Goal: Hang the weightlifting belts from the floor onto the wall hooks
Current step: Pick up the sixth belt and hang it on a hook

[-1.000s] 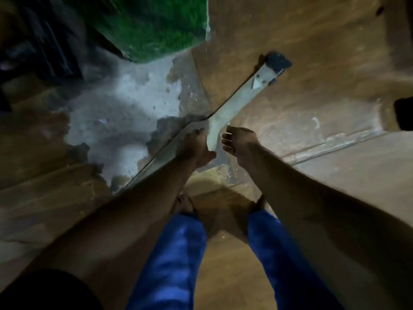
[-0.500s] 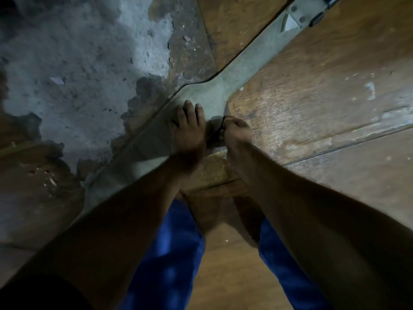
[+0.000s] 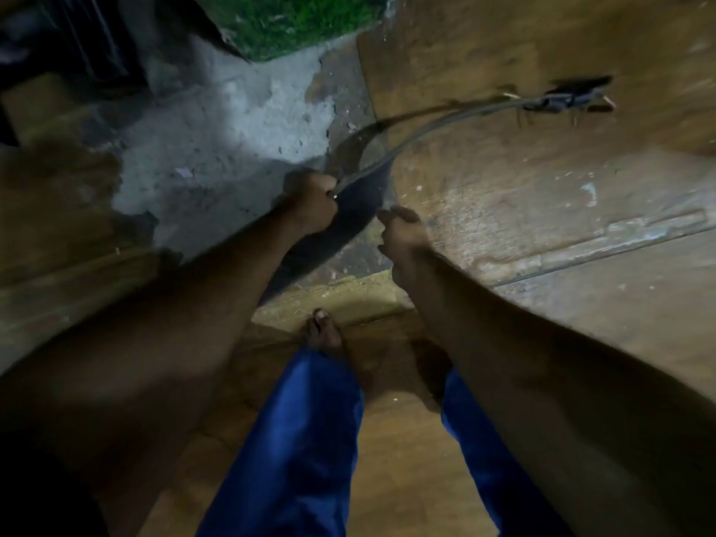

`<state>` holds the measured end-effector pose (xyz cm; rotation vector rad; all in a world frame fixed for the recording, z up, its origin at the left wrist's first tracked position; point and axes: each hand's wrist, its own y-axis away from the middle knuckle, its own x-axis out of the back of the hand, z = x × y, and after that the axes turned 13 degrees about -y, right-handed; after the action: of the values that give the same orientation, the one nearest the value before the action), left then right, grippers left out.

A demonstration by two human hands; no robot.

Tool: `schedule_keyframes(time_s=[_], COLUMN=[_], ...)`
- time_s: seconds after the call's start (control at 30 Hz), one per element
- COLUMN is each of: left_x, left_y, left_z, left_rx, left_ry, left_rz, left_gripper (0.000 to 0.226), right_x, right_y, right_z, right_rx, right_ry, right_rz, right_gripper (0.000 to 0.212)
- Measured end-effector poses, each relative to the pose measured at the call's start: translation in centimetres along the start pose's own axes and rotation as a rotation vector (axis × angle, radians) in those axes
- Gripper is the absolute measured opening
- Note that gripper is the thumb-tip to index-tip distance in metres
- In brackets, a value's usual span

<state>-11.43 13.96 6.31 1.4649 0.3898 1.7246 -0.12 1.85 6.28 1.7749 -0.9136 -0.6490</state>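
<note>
A long weightlifting belt (image 3: 360,195) curves up off the floor, dark on its wide middle part. Its narrow strap arcs to the right and ends in a metal buckle (image 3: 558,102) above the wooden boards. My left hand (image 3: 310,199) is shut around the belt's upper edge at its wide part. My right hand (image 3: 399,230) is just right of the belt's lower edge, fingers loosely bent; whether it touches the belt I cannot tell. The frame is blurred. No wall hooks are in view.
Worn wooden floorboards (image 3: 542,211) lie to the right, a patch of bare grey concrete (image 3: 217,157) to the left. A green mat (image 3: 302,21) sits at the top. My bare foot (image 3: 325,335) and blue trouser legs (image 3: 302,439) are below the hands.
The belt lay flat on the floor under both hands; now my left hand has lifted it and it bends in an arc, turned edge-on. The camera has pulled back.
</note>
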Motion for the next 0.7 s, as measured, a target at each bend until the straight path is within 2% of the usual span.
schedule_keyframes(time_s=[0.07, 0.17, 0.23, 0.33, 0.37, 0.43, 0.5, 0.57, 0.63, 0.7], left_x=[2.3, 6.0, 8.9, 13.3, 14.8, 18.0, 21.7, 25.2, 28.2, 31.0], left_y=[1.9, 5.2, 7.1, 9.9, 11.0, 13.2, 15.3, 17.5, 19.5, 21.8], left_z=[1.2, 4.2, 5.7, 7.6, 8.2, 9.9, 12.0, 14.0, 15.6, 17.1], left_rx=[0.009, -0.039, -0.04, -0.052, -0.06, -0.07, -0.068, -0.08, -0.143, -0.185], left_ry=[0.158, 0.359, 0.428, 0.493, 0.517, 0.531, 0.567, 0.604, 0.664, 0.74], left_rz=[-0.068, -0.125, -0.147, -0.204, -0.211, -0.192, -0.125, -0.042, 0.049, 0.143], left_gripper=[0.018, 0.022, 0.032, 0.016, 0.027, 0.018, 0.025, 0.017, 0.006, 0.005], right_x=[-0.2, 0.1, 0.7, 1.5, 1.6, 1.5, 1.1, 0.4, -0.4, -1.0], right_y=[2.5, 6.0, 8.7, 12.9, 14.5, 17.3, 20.4, 23.9, 27.6, 31.3], right_z=[-1.3, -3.3, -4.8, -6.9, -7.8, -10.2, -13.3, -16.8, -20.2, -23.1], right_rx=[0.049, 0.137, 0.173, 0.196, 0.22, 0.273, 0.324, 0.382, 0.451, 0.507], right_ry=[0.009, -0.112, -0.183, -0.208, -0.233, -0.247, -0.246, -0.237, -0.205, -0.191], right_rz=[0.02, 0.072, 0.074, 0.009, -0.017, -0.042, -0.083, -0.075, -0.071, -0.115], right_gripper=[0.046, 0.059, 0.06, 0.06, 0.057, 0.047, 0.039, 0.031, 0.03, 0.027])
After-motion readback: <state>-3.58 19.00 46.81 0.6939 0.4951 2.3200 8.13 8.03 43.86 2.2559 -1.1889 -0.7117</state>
